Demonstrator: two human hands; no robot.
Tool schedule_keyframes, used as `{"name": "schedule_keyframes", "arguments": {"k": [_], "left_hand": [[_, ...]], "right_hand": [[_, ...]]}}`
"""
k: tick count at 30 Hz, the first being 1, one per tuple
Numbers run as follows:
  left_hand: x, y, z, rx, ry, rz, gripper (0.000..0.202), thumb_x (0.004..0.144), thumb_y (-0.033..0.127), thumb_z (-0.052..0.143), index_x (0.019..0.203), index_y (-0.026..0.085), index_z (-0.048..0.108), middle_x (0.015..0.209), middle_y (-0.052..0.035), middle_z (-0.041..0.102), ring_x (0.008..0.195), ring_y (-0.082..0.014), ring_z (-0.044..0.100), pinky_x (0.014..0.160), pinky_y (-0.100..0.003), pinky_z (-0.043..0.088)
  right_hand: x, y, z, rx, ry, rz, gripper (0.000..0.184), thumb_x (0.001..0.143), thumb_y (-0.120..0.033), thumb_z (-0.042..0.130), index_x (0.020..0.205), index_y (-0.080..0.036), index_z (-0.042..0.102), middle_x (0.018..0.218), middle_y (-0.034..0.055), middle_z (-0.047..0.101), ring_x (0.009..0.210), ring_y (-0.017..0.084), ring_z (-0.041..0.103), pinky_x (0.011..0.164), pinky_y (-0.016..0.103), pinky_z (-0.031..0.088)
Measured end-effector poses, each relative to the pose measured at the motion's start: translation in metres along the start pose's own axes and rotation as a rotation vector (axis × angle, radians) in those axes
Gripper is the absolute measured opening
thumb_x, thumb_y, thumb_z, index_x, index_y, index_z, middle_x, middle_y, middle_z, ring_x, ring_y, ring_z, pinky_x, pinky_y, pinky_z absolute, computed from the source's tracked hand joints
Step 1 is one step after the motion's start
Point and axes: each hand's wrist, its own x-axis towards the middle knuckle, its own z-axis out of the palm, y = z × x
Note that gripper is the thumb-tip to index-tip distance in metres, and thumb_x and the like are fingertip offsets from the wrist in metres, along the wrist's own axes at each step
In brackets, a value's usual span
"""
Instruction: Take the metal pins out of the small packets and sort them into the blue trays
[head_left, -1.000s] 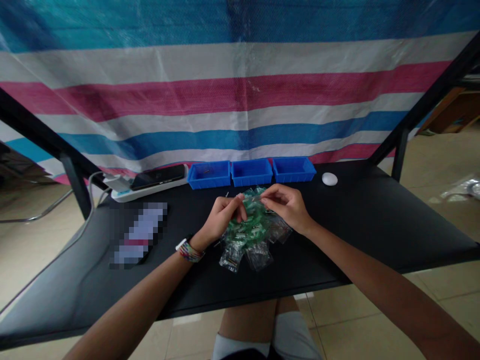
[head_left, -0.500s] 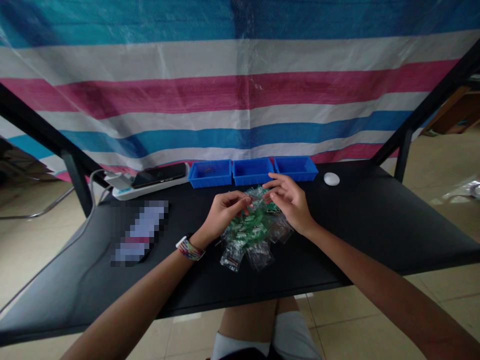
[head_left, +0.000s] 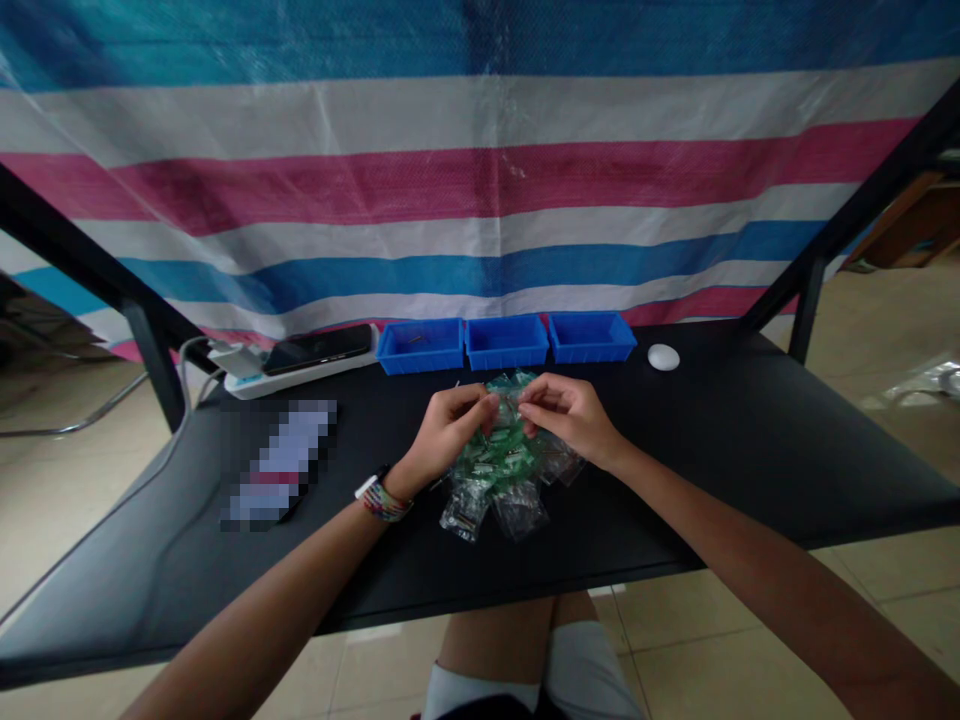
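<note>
A pile of small clear and green plastic bags point(head_left: 499, 465) lies on the black table, with small pieces inside them. Over the pile's left side, my left hand point(head_left: 452, 425) is closed in a pinch of thumb and fingertips. My right hand point(head_left: 574, 415) is closed in a pinch over the right side, its fingertips a short way from the left ones. Whatever the fingertips grip is too small to make out.
Behind the pile stand three blue bins: left point(head_left: 421, 346), middle point(head_left: 507, 342) and right point(head_left: 591, 338). A small piece lies in the left one. A white mouse-like object point(head_left: 663, 357) sits at right; a phone point(head_left: 322, 347) rests on a power strip point(head_left: 247, 386) at left.
My right hand has come down and left, its spread fingers closing into a pinch near the left fingertips. My left hand has hardly moved.
</note>
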Motion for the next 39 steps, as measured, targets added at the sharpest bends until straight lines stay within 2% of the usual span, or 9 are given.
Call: {"name": "schedule_keyframes", "arguments": {"k": [4,7,12,17,23,27,34,37,39], "left_hand": [[-0.001,-0.002,-0.002,0.006,0.078,-0.031,0.063,0.103,0.056,0.057,0.055,0.017,0.065,0.051,-0.0033,0.059,0.051,-0.0127,0.052,0.055,-0.027,0.039],[0.000,-0.001,-0.002,-0.022,0.056,-0.078,0.064,0.103,0.059,0.055,0.061,0.015,0.074,0.050,-0.0043,0.059,0.050,-0.0132,0.053,0.055,-0.027,0.039],[0.002,0.000,-0.001,-0.123,0.029,-0.115,0.056,0.099,0.062,0.062,0.075,0.015,0.082,0.067,-0.0083,0.074,0.054,-0.0145,0.058,0.056,-0.028,0.044],[0.005,0.001,-0.001,-0.087,0.062,-0.098,0.042,0.096,0.051,0.070,0.078,0.017,0.084,0.067,-0.0064,0.074,0.059,-0.0153,0.060,0.059,-0.027,0.045],[0.008,-0.002,-0.002,-0.133,0.120,-0.129,0.030,0.086,0.046,0.079,0.089,0.016,0.083,0.074,-0.0054,0.077,0.059,-0.0150,0.063,0.055,-0.025,0.046],[0.013,-0.012,-0.010,-0.145,0.296,-0.162,0.027,0.085,0.043,0.078,0.086,0.015,0.081,0.078,-0.0059,0.078,0.056,-0.0133,0.064,0.054,-0.025,0.048],[0.030,-0.030,-0.046,-0.295,0.673,-0.275,0.032,0.078,0.037,0.080,0.098,0.012,0.079,0.104,-0.0119,0.081,0.060,-0.0114,0.069,0.053,-0.021,0.050],[0.034,-0.033,-0.062,-0.319,0.700,-0.288,0.034,0.080,0.036,0.078,0.104,0.013,0.077,0.120,-0.0154,0.080,0.068,-0.0126,0.074,0.056,-0.020,0.052],[0.035,-0.036,-0.069,-0.314,0.704,-0.301,0.034,0.081,0.035,0.073,0.107,0.013,0.076,0.119,-0.0154,0.080,0.067,-0.0123,0.074,0.053,-0.019,0.049]], "right_hand": [[-0.001,-0.001,-0.001,-0.038,0.040,-0.047,0.031,0.082,-0.047,0.088,0.087,-0.021,0.071,0.073,-0.0004,0.071,0.060,0.016,0.070,0.059,0.029,0.058],[-0.002,0.000,-0.001,-0.091,0.071,-0.101,0.024,0.088,-0.043,0.084,0.091,-0.021,0.072,0.076,0.0005,0.072,0.063,0.016,0.070,0.061,0.029,0.057],[-0.003,-0.003,-0.003,-0.343,0.141,-0.353,0.007,0.095,-0.030,0.075,0.093,-0.023,0.078,0.091,0.0043,0.074,0.081,0.020,0.072,0.073,0.034,0.059],[-0.003,-0.006,-0.004,-0.542,0.149,-0.496,0.013,0.099,-0.025,0.070,0.096,-0.030,0.082,0.102,0.0069,0.076,0.098,0.025,0.073,0.092,0.044,0.061],[-0.004,-0.004,-0.005,-0.536,0.145,-0.495,0.022,0.101,-0.023,0.064,0.103,-0.032,0.084,0.121,0.0076,0.075,0.113,0.027,0.072,0.101,0.048,0.060],[0.000,-0.009,-0.014,-0.530,0.211,-0.488,0.025,0.102,-0.020,0.061,0.109,-0.030,0.082,0.118,0.0076,0.076,0.112,0.026,0.072,0.101,0.047,0.059],[0.011,-0.005,-0.041,-0.462,0.358,-0.313,0.015,0.098,-0.027,0.064,0.096,-0.023,0.078,0.099,0.0069,0.075,0.092,0.024,0.074,0.080,0.039,0.061],[0.014,-0.002,-0.046,-0.459,0.362,-0.268,0.015,0.096,-0.029,0.063,0.094,-0.022,0.077,0.099,0.0068,0.075,0.090,0.023,0.074,0.079,0.038,0.061],[0.015,-0.002,-0.048,-0.509,0.340,-0.248,0.016,0.095,-0.027,0.062,0.093,-0.022,0.077,0.099,0.0066,0.076,0.088,0.022,0.073,0.076,0.036,0.059]]}}
